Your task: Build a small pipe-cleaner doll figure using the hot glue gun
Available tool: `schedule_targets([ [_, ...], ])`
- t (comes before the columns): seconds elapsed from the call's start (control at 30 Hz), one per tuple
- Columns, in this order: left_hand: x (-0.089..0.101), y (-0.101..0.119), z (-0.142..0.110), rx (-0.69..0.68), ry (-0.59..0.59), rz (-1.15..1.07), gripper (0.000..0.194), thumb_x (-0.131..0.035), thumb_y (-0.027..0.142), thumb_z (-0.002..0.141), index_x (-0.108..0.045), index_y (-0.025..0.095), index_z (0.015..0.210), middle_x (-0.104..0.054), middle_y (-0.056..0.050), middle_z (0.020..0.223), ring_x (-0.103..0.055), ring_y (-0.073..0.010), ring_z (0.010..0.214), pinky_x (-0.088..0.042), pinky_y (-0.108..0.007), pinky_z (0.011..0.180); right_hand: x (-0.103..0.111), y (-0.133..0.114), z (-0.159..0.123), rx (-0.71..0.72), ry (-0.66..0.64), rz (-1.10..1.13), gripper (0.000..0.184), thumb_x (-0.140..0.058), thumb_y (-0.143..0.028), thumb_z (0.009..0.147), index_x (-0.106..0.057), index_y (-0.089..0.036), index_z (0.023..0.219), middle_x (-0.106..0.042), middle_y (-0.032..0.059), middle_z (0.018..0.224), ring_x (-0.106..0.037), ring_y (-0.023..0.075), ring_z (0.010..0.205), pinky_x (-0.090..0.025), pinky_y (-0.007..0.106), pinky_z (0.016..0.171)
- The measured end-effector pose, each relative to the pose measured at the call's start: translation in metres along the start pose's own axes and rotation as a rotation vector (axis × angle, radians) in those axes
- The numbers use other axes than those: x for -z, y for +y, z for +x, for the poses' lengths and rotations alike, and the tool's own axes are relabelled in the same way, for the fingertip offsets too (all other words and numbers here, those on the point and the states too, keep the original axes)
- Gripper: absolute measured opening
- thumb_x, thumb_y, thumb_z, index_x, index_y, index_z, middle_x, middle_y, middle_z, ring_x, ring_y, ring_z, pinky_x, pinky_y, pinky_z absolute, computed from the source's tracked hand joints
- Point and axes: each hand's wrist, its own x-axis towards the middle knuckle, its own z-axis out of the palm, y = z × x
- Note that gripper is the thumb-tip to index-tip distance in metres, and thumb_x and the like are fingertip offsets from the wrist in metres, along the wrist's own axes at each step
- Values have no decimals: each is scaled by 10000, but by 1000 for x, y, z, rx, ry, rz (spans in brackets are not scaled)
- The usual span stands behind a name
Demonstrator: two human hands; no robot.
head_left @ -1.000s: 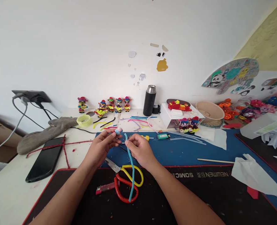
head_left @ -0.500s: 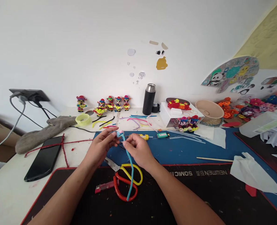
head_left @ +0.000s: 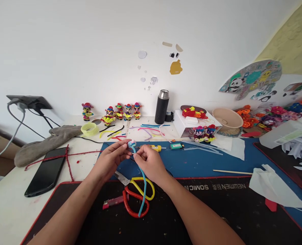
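My left hand [head_left: 111, 158] pinches a small pink and white ball [head_left: 131, 143] above the blue mat [head_left: 199, 162]. My right hand [head_left: 149, 162] pinches the upper end of a light blue pipe cleaner [head_left: 143, 185], which curls round the ball and hangs down over the yellow and red scissors [head_left: 137, 194]. Both hands meet near the middle of the desk, fingers closed.
A black phone [head_left: 45, 172] and a red cord [head_left: 68, 159] lie left. A black flask [head_left: 162, 107], small figurines [head_left: 110, 113], loose pipe cleaners [head_left: 145, 129], a white box [head_left: 194, 126], a bowl [head_left: 227, 119] and paper scraps [head_left: 274, 185] stand behind and right. A red cutter [head_left: 111, 203] lies on the black mat [head_left: 217, 211].
The blue pipe cleaner's top end has been bent round the ball. Both hands drew closer together and the view drifted slightly.
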Motion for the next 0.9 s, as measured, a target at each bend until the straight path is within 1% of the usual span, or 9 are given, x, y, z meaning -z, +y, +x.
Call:
schedule_targets([
  [0.23, -2, 1, -1, 17, -20, 11, 437, -977, 309, 694, -850, 142, 1077, -808, -86, 801, -736, -169, 701, -613, -247, 691, 0, 1, 1, 19, 25, -61, 176, -662, -313, 887, -542, -255, 772, -467, -65, 549, -428, 151, 511, -297, 279, 528],
  [0.4, -4, 2, -2, 21, -6, 15, 436, -1006, 286, 647, -861, 158, 1037, -811, -73, 869, -728, -152, 706, -616, -224, 674, 1, 2, 2, 15, 48, -71, 179, -654, -327, 892, -536, -256, 778, -469, -68, 552, -429, 153, 512, -315, 283, 531],
  [0.6, -8, 3, -4, 29, -10, 21, 448, -1023, 272, 617, -859, 162, 1019, -799, -56, 846, -717, -144, 687, -615, -222, 665, 1, 2, 2, 11, 46, -82, 177, -650, -313, 889, -532, -255, 771, -447, -73, 542, -422, 150, 507, -308, 282, 524],
  [0.8, -8, 2, -5, 28, -39, 35, 476, -1038, 307, 600, -841, 154, 1004, -786, -41, 831, -713, -136, 666, -609, -218, 658, 1, 3, 2, 4, 44, -98, 168, -649, -307, 891, -537, -251, 778, -457, -74, 545, -434, 145, 506, -310, 274, 520],
  [0.9, -7, 1, -4, 26, -50, 41, 490, -1041, 316, 603, -821, 158, 1011, -781, -37, 810, -719, -146, 673, -611, -228, 664, 0, 4, 2, 5, 46, -125, 156, -646, -291, 886, -539, -245, 782, -463, -78, 545, -441, 139, 506, -311, 265, 519],
])
